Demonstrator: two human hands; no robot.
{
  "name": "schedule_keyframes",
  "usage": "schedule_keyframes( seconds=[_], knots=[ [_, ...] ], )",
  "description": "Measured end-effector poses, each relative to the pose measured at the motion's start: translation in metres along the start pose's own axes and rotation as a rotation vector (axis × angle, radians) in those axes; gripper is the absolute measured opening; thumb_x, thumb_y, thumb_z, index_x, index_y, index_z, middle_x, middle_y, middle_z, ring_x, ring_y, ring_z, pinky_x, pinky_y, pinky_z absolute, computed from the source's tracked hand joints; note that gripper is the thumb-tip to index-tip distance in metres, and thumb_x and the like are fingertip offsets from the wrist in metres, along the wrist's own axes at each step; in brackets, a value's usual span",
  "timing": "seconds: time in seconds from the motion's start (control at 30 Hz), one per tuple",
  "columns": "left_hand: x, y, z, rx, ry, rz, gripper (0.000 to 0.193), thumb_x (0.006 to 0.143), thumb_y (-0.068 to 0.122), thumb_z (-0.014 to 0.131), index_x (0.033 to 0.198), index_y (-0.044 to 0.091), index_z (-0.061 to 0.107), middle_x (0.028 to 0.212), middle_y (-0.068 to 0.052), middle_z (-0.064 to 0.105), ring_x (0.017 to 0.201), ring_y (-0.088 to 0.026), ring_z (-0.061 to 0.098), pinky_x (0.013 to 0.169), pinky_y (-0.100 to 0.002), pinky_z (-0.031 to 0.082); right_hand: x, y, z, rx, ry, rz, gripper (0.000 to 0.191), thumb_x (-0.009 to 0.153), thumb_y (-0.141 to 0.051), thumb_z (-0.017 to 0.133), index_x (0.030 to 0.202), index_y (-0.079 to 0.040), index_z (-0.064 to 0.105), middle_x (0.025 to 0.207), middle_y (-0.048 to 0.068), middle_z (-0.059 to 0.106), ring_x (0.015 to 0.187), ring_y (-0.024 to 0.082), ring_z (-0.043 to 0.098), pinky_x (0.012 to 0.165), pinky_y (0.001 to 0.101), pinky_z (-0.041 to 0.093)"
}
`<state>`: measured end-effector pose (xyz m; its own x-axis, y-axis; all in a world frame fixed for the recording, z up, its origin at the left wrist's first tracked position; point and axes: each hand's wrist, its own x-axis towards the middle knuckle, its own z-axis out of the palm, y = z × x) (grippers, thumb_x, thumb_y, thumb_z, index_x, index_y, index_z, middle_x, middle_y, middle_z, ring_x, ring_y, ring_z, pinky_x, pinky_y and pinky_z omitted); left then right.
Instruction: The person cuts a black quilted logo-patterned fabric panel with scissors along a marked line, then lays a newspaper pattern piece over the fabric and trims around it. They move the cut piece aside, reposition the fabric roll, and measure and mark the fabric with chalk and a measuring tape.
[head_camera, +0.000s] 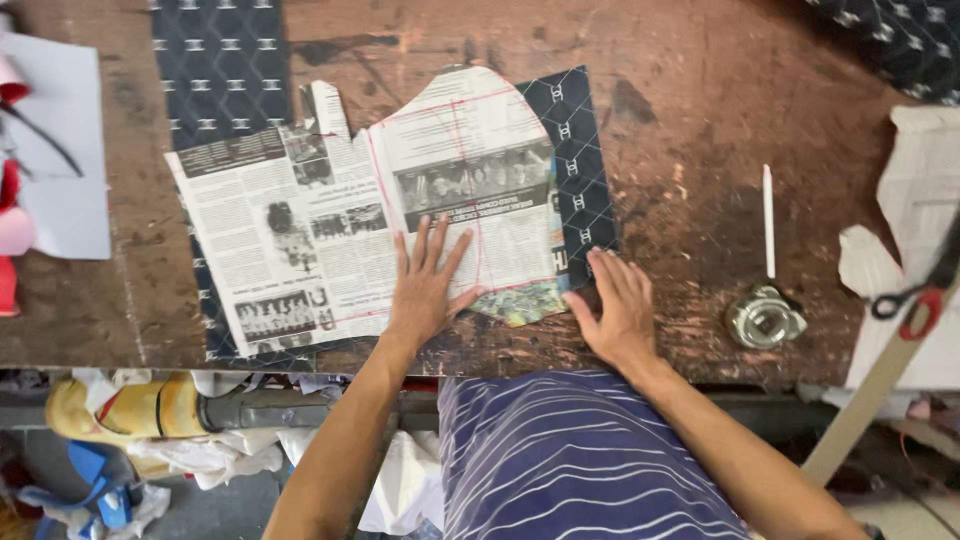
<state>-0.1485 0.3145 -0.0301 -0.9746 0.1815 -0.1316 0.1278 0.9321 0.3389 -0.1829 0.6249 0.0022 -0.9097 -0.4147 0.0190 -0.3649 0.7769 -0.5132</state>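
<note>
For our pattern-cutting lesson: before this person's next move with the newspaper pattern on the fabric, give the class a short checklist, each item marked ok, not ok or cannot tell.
1. Left hand flat on the newspaper pattern: ok.
2. Right hand on the dark patterned fabric at the pattern's edge: ok.
3. Pattern lies fully on the fabric: not ok, its lower corner overhangs.
4. Chalk stick near the right hand: ok.
5. Scissors near: ok, on the table's right.
6. Fabric free of wrinkles underneath: cannot tell.

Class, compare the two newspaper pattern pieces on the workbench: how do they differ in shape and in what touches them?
The right newspaper piece has a curved, rounded top; the left newspaper piece is roughly rectangular. The left hand presses flat on the right piece; no hand touches the left one. Red lines are plain on the right piece. Both lie flat over the dark patterned fabric.
</note>
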Motion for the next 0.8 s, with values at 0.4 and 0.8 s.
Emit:
schedule_keyframes(
  seconds=[0.4,0.8],
  knots=[
    [0.091,0.087,0.044,-0.161,0.155,0.388,0.048,0.104,0.025,0.066,0.148,0.009,0.055,0.169,-0.014,0.032,0.16,-0.031,0.024,0.134,-0.055,0.017,-0.021,0.006,0.009,0.046,0.154,0.189,0.074,0.093,-0.033,0.078,0.153,-0.004,0.046,0.14,0.017,0.051,0.13,0.035,0.045,0.109,0.0502,0.035],
    [0.106,0.128,0.06,-0.104,0.137,0.369,0.07,0.102,0.047,0.065,0.16,0.017,0.04,0.169,-0.015,0.024,0.159,-0.032,0.017,0.13,-0.058,0.012,-0.074,0.019,0.014,0.07,0.228,0.228,0.06,0.096,-0.023,0.073,0.151,-0.014,0.051,0.153,0.015,0.045,0.139,0.036,0.041,0.116,0.051,0.035]
  ],
)
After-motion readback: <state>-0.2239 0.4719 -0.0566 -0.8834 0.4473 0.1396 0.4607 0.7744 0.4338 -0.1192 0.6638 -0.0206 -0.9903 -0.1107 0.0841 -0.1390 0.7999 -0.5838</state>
